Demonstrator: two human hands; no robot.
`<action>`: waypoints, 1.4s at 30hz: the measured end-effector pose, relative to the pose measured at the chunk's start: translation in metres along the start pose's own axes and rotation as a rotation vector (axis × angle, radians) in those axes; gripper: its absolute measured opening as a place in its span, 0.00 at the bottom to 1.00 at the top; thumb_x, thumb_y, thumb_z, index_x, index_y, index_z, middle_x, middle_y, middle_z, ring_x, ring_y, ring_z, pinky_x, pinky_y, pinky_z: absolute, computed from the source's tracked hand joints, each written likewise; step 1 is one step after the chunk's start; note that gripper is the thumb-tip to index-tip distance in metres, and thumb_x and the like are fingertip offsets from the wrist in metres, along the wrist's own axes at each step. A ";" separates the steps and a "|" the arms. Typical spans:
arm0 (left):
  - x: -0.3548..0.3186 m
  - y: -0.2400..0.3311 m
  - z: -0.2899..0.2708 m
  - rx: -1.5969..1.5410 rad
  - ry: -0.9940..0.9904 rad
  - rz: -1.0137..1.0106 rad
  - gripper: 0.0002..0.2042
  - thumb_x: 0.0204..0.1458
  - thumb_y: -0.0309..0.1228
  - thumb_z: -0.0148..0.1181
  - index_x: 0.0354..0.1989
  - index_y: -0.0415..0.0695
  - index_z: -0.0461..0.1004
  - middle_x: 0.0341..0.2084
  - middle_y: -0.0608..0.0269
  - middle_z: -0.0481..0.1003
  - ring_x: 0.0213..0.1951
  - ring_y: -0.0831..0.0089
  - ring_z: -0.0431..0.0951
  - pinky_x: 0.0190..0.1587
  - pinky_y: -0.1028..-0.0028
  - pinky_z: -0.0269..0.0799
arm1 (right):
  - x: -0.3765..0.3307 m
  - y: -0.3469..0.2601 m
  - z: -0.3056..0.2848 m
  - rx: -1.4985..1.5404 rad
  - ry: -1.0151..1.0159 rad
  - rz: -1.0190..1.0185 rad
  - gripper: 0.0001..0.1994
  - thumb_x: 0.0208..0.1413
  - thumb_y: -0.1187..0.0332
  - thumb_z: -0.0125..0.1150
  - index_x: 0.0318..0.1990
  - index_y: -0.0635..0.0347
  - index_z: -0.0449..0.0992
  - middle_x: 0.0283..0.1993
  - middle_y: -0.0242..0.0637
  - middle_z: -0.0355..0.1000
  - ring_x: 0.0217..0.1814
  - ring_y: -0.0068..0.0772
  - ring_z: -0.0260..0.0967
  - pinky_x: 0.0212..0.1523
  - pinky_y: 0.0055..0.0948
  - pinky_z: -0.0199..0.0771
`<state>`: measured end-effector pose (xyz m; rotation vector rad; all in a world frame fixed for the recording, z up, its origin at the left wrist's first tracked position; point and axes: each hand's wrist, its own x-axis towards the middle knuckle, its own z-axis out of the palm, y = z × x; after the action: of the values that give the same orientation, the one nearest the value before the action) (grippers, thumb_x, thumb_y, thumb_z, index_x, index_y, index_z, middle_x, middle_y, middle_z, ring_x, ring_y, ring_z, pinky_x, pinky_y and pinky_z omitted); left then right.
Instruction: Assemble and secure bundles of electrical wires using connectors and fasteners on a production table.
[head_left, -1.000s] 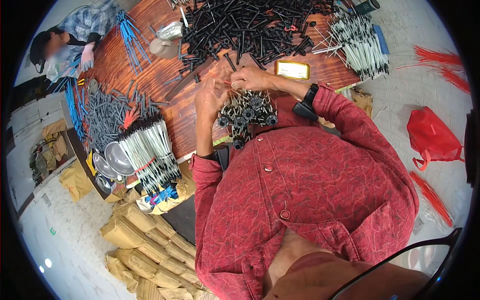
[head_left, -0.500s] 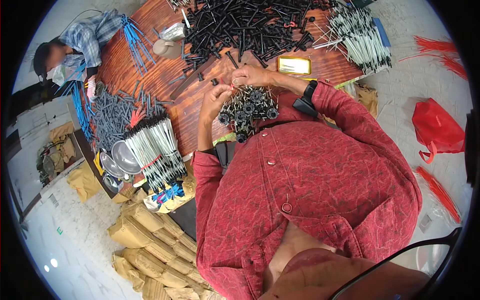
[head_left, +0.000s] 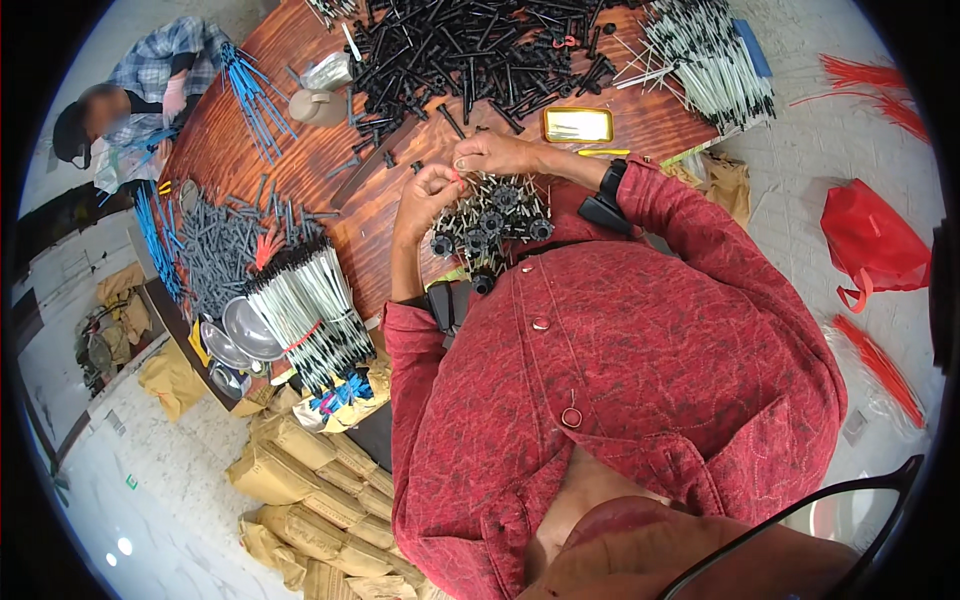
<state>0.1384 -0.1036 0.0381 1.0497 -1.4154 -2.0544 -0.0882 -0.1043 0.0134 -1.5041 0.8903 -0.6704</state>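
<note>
Black bundle (head_left: 492,222), red shirt (head_left: 640,400)

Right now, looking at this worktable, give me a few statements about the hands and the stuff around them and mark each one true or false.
1. Both hands meet above a bundle of black-capped parts. True: the left hand and right hand pinch together just over it.
2. A yellow rectangular tray lies on the wooden table beyond the right hand. True.
3. The red plastic bag sits on the table among the black pieces. False: it lies on the floor to the person's right, off the table.
4. The person's right wrist is bare. False: a black wristband is on it.
5. Another person sits at the far left corner of the table. True.
</note>
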 end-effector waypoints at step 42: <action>-0.052 -0.002 0.007 0.424 0.521 0.061 0.14 0.65 0.40 0.53 0.35 0.41 0.74 0.20 0.70 0.68 0.24 0.76 0.67 0.33 0.75 0.64 | -0.003 -0.040 -0.014 -0.447 -0.020 -0.176 0.18 0.64 0.53 0.55 0.36 0.60 0.75 0.25 0.41 0.71 0.28 0.39 0.72 0.31 0.38 0.69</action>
<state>0.1658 -0.0617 0.0552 1.5472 -1.5896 -1.3159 -0.0953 -0.1095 0.0554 -2.0030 0.9400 -0.6060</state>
